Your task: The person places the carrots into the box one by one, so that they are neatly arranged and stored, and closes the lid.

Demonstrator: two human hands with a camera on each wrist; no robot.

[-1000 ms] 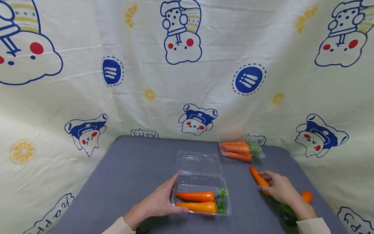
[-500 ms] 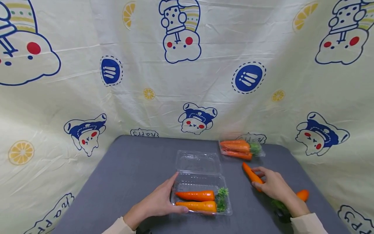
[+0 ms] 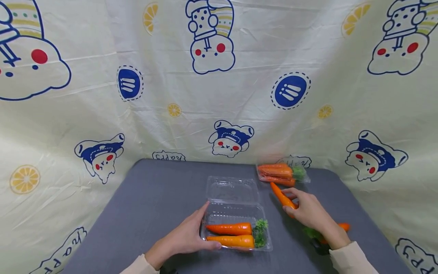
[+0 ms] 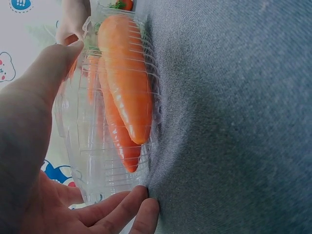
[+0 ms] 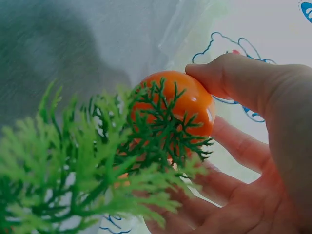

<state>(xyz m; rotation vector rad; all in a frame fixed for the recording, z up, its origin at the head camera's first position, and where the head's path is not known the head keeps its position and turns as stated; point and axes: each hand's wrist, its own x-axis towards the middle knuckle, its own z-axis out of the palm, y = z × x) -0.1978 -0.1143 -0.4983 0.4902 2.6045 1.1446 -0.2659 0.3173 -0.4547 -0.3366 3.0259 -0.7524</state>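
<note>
My left hand (image 3: 184, 236) grips the left side of an open clear plastic container (image 3: 232, 215), thumb along its front edge and fingers at the far left corner. Inside lie two toy-like carrots, one redder carrot (image 3: 229, 229) behind a lighter orange carrot (image 3: 232, 241), tips left, leafy greens (image 3: 261, 232) at the right. Right of the container, my right hand (image 3: 309, 211) holds another carrot (image 3: 282, 196) near its top, between thumb and fingers, the tip pointing away and left. In the right wrist view its round orange top (image 5: 197, 95) shows behind feathery green leaves (image 5: 63, 161).
The container's lid (image 3: 232, 190) lies folded back behind it. A clear pack of carrots (image 3: 277, 171) rests at the back right of the grey table (image 3: 164, 190). Another carrot (image 3: 343, 227) lies partly behind my right forearm. A printed curtain (image 3: 239, 106) hangs beyond the table.
My right hand has moved left and farther back, carrying the carrot from the right side toward the container. My left hand and the container have stayed put.
</note>
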